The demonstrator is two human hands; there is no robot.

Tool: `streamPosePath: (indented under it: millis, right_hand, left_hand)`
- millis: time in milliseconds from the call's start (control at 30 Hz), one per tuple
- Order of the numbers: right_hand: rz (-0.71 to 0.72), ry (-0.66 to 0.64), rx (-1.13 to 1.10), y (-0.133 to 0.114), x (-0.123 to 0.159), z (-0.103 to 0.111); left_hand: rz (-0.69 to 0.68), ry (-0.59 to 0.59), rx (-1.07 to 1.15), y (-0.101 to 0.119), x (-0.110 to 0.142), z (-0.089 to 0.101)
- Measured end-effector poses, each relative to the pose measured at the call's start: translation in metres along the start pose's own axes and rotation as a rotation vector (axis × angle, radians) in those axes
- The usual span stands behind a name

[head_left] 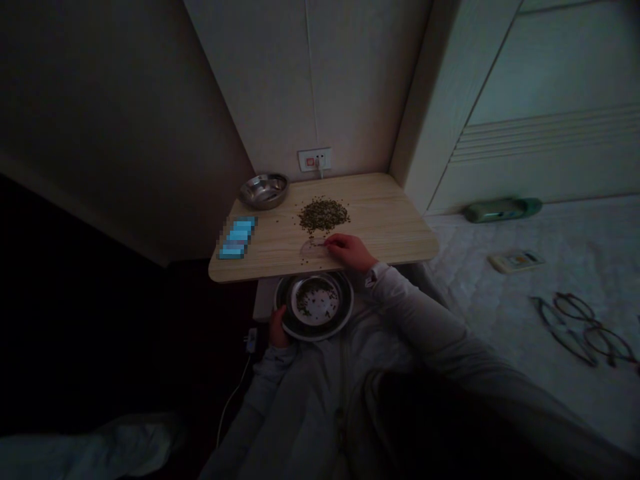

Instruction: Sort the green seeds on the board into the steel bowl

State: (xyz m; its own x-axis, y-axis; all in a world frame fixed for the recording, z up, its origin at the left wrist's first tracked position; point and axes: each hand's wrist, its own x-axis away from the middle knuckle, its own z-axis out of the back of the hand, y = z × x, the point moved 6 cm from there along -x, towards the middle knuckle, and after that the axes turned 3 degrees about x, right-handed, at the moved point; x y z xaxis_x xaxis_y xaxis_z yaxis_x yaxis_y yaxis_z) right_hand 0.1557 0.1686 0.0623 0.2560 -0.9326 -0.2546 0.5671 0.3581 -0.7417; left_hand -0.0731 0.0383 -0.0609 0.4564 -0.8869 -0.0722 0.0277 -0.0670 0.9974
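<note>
"Head view, from the left: what comes first?"

"A glowing blue screen (237, 238), pixelated, lying on the wooden table (400, 237). Behind it sits a steel bowl (265, 193). Lower down, a white adapter (251, 340) hangs by a cable."

"And the left hand (279, 328)?"

"Grasping the left rim of a round basin (313, 337) below the table's near edge. Dark bits lie scattered inside."

"What's on the tabletop?"

"A loose heap of small dark grains (325, 215), near the middle, with a pale, see-through piece (313, 249) on the near side."

"The right hand (353, 252)?"

"Fingers curled, tips pinched together at that piece's right end. I can't tell whether they hold anything."

"Farther right?"

"On the quilted bedding (465, 260): a green bottle (503, 210), a pale remote-like device (515, 261), then eyeglasses (595, 328)."
</note>
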Motion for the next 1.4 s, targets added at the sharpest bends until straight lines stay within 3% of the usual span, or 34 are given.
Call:
streamPosePath:
  millis: [267, 567, 733, 967, 1067, 1267, 1400]
  right_hand:
    - [0.006, -0.051, 0.051, -0.005, -0.002, -0.008]
    - [0.042, -0.131, 0.096, -0.009, 0.0, -0.011]
    - [0.045, -0.15, 0.132, -0.01, 0.001, -0.011]
    - [0.049, -0.165, 0.183, -0.013, 0.003, -0.011]
    - [0.057, -0.17, 0.199, -0.015, 0.004, -0.01]
    - [0.079, -0.195, 0.207, -0.015, 0.004, -0.011]
    - [0.102, -0.219, 0.204, -0.017, 0.006, -0.012]
  left_hand:
    - [0.174, 0.138, 0.106, 0.0, 0.001, -0.005]
    - [0.46, 0.144, 0.422, 0.027, 0.009, -0.034]
    - [0.389, 0.143, 0.427, 0.025, 0.006, -0.031]
    - [0.447, 0.284, 0.435, 0.016, 0.008, -0.023]
    - [0.509, 0.283, 0.489, 0.019, 0.01, -0.028]
    - [0.486, 0.296, 0.526, 0.028, 0.012, -0.031]
    - [0.575, 0.245, 0.534, 0.023, 0.013, -0.035]
